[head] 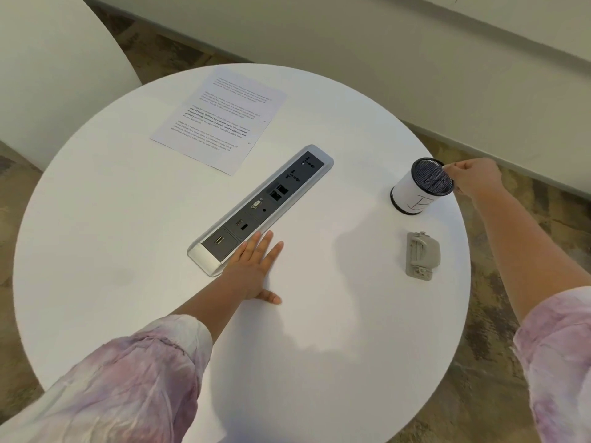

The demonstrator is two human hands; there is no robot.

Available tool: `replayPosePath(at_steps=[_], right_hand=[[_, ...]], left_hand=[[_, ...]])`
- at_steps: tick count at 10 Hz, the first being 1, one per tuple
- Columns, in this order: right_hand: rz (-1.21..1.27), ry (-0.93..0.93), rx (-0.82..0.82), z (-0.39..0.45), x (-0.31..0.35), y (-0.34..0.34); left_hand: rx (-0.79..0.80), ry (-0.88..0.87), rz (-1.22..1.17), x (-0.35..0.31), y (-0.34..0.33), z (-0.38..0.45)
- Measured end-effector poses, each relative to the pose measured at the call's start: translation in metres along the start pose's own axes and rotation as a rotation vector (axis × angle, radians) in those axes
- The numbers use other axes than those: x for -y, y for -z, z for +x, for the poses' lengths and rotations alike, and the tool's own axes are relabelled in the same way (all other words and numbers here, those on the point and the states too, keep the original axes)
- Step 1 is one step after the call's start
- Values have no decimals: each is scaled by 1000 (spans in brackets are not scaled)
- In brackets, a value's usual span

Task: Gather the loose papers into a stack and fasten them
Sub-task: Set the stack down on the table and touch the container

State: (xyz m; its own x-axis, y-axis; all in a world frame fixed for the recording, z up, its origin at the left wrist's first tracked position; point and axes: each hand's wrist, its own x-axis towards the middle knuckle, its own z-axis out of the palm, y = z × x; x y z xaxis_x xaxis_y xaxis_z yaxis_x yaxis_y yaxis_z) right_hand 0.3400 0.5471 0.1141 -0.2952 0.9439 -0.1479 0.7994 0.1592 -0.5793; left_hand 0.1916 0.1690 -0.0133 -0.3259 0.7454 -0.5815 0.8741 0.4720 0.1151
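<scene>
The round white surface (128, 251) is smooth and matte, and its curved rim shows all the way around except at 6 o'clock, where the frame cuts it off. Broad bare stretches lie at 9 o'clock and across the near half. Beyond the rim is mottled brown flooring, with a pale wall base running from 12 towards 3 o'clock.

The papers (220, 118) lie flat at about 11 o'clock, close to the far rim. They read as a single printed sheet or an aligned stack; which cannot be told. Their long axis runs from 7 towards 1 o'clock, and the lines of text cross it.

A long socket panel (265, 206) with a silver frame and dark grey inserts is set into the middle, its long axis also pointing towards 1 o'clock. The left hand (256, 270) rests palm down, fingers spread and grasping nothing, touching the panel's near end.

At 3 o'clock, near the rim, stands a black mesh cup (422, 187) wrapped in white paper. The right hand (476, 179) pinches at its rim with the fingertips; whether something small is pinched there cannot be told. A grey plastic hole punch (422, 254) lies just nearer than the cup, apart from it.
</scene>
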Motion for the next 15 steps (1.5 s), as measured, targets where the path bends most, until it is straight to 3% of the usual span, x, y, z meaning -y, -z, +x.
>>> replayPosePath(at_steps=[7,9,11,12,15], right_hand=[[-19,155,26,-9,0,0],[56,239,125,-60,0,-39],[104,141,377,-120,-25,-92],[17,118,407,-141,-42,-111],[-136,174,289,-160,-52,-124]], left_hand=[[-7,0,-3,0,-2,2],[-4,9,10,1,-2,3],[-7,9,-5,1,-4,4],[-20,7,-3,1,-5,4],[-26,1,-7,0,-4,4]])
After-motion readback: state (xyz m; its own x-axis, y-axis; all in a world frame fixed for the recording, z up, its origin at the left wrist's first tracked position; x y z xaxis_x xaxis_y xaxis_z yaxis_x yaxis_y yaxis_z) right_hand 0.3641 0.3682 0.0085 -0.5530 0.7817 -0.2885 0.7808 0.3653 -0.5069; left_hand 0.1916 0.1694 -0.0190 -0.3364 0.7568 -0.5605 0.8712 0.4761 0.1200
